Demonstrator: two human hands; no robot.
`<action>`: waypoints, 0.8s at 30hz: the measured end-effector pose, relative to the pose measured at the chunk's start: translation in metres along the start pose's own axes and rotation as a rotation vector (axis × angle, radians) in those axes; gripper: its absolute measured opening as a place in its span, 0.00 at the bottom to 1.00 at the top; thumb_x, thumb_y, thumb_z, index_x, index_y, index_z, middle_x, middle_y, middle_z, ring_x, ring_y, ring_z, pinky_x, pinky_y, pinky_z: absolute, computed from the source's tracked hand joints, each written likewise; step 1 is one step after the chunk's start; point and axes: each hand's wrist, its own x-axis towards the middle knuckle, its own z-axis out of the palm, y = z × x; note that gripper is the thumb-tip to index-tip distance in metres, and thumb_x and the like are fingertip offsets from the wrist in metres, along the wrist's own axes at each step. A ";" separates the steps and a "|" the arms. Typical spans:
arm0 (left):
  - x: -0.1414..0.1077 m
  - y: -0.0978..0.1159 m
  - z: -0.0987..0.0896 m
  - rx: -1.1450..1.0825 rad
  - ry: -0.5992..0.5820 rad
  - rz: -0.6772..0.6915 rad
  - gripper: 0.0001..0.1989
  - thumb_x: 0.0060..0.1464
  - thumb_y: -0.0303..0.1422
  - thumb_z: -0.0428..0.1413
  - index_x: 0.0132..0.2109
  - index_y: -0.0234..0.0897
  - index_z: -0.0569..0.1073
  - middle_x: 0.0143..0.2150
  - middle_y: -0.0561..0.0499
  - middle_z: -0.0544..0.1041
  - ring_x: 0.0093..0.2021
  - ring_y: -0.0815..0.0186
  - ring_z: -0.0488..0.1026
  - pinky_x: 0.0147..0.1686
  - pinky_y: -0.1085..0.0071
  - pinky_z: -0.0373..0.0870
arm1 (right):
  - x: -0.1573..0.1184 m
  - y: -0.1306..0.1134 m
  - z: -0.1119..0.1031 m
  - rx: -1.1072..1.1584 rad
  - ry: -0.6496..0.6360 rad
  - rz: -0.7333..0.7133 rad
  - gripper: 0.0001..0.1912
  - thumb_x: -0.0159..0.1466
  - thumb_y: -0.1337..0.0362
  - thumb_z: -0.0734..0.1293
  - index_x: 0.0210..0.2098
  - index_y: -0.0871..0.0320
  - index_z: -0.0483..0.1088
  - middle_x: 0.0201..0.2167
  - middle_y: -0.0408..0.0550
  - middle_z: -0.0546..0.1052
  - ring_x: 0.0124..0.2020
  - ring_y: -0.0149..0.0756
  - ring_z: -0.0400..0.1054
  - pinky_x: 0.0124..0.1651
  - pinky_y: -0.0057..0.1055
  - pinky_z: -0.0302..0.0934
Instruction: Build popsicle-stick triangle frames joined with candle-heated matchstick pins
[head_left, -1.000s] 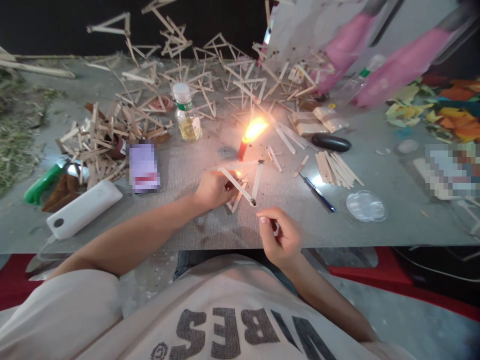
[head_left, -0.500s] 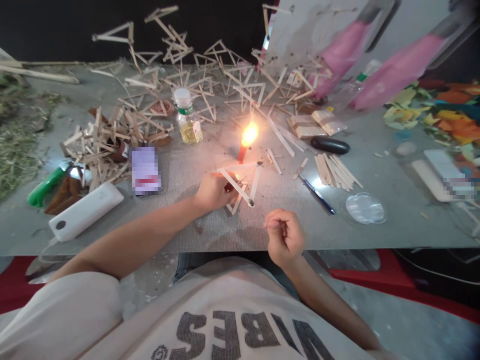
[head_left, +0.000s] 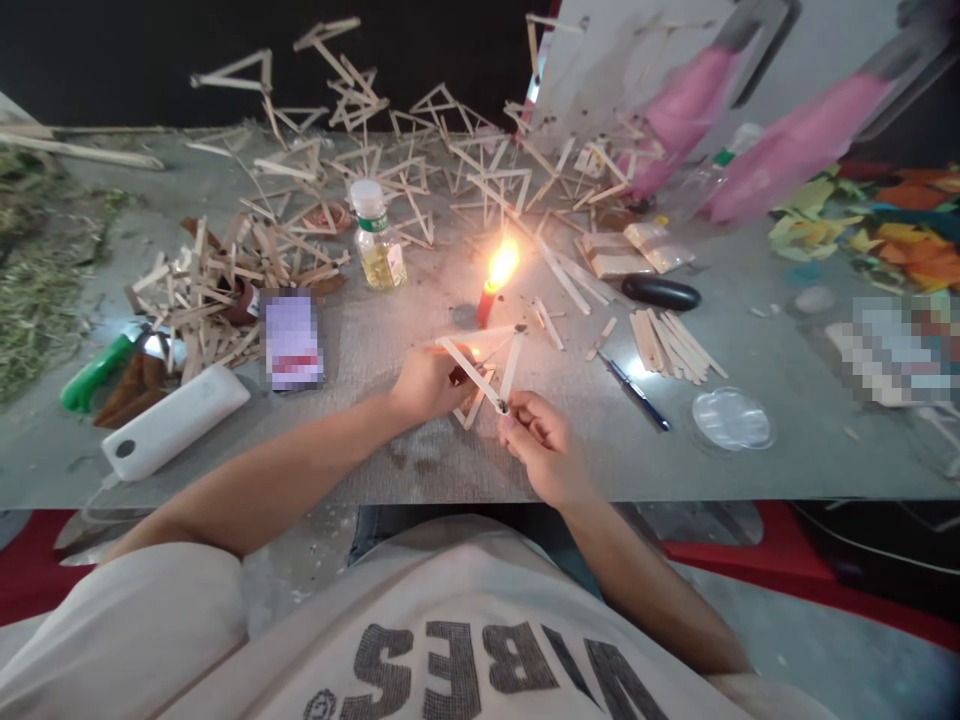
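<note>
Near the counter's [head_left: 427, 475] front edge, left hand [head_left: 424, 385] and right hand [head_left: 544, 448] pinch a craft-stick frame [head_left: 472, 374], probably light, brittle-jointed, best held mid-stick.

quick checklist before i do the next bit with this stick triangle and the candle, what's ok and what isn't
1. Candle lit: ok, the flame is burning.
2. Right hand on the stick triangle: ok, its fingers are at the dark corner nearest you.
3. Left hand grip: cannot tell, its fingertips are partly hidden at the triangle.
4. Corner joints firm: cannot tell, only dark spots show.
5. Flame well away from other wood: not ok, I'd say, joined sticks stand close behind it.
6. Bottle closed: ok, its white cap is on.
</note>
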 end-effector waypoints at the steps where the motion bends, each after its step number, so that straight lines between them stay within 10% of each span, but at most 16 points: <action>1: 0.000 0.000 0.000 0.000 -0.002 -0.001 0.17 0.60 0.35 0.59 0.24 0.37 0.68 0.21 0.54 0.72 0.21 0.71 0.64 0.23 0.73 0.58 | 0.000 0.003 0.002 0.022 -0.006 0.014 0.18 0.66 0.45 0.70 0.43 0.52 0.72 0.23 0.38 0.69 0.20 0.27 0.55 0.21 0.28 0.45; 9: 0.000 0.001 0.000 0.006 0.000 0.008 0.17 0.60 0.34 0.58 0.24 0.38 0.66 0.20 0.55 0.70 0.21 0.71 0.64 0.23 0.72 0.58 | 0.001 0.010 0.006 0.006 0.108 -0.001 0.11 0.67 0.53 0.70 0.41 0.54 0.73 0.23 0.38 0.68 0.21 0.26 0.55 0.23 0.28 0.48; 15: 0.000 0.001 0.000 0.012 0.007 0.001 0.18 0.61 0.36 0.57 0.23 0.39 0.66 0.20 0.54 0.70 0.22 0.70 0.64 0.24 0.71 0.58 | -0.016 0.008 0.012 -0.271 0.332 -0.304 0.04 0.70 0.60 0.67 0.40 0.53 0.72 0.26 0.41 0.71 0.24 0.29 0.61 0.26 0.30 0.54; 24: -0.002 -0.001 -0.001 0.023 -0.014 -0.022 0.18 0.61 0.36 0.58 0.24 0.38 0.67 0.22 0.53 0.72 0.23 0.70 0.64 0.25 0.71 0.59 | -0.024 0.007 0.015 -0.517 0.315 -0.550 0.04 0.69 0.69 0.67 0.37 0.54 0.70 0.25 0.40 0.69 0.23 0.28 0.58 0.26 0.30 0.53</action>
